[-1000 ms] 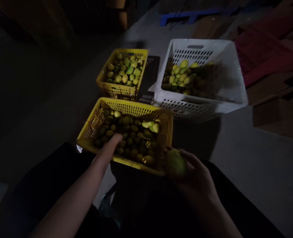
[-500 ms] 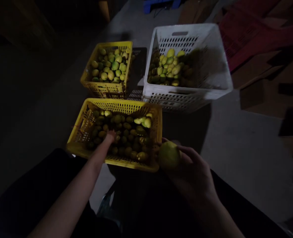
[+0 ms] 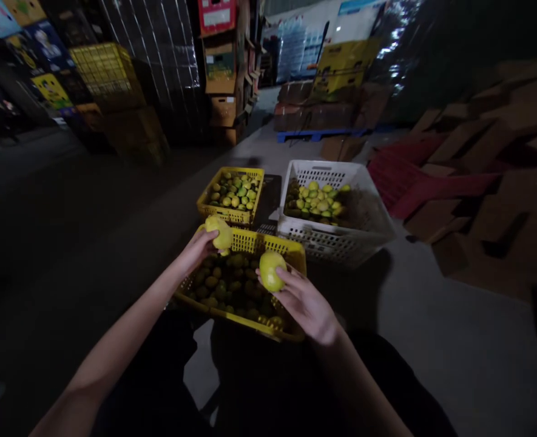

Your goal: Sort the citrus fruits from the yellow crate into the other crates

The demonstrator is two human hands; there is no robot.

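Observation:
My left hand (image 3: 198,247) grips a yellow lemon (image 3: 219,232) above the far left part of the near yellow crate (image 3: 245,323). Over the right part of that crate, my right hand (image 3: 305,303) holds a yellow-green lemon (image 3: 272,271). Many darker fruits lie in the shaded crate below. Behind it on the left, a smaller-looking yellow crate (image 3: 225,213) is filled with green and yellow lemons (image 3: 236,193). A white crate (image 3: 341,229), behind on the right, has lemons (image 3: 316,200) piled at its left side.
Flattened cardboard (image 3: 500,212) and a red crate (image 3: 407,179) lie to the right. Farther back are a blue pallet (image 3: 318,135) with boxes, a stack of cartons (image 3: 222,112) and a yellow crate (image 3: 107,73) on boxes at the left.
My left hand has risen out of the near crate with a lemon. My right hand has moved left and up with its lemon, over the crate. The view has tilted up.

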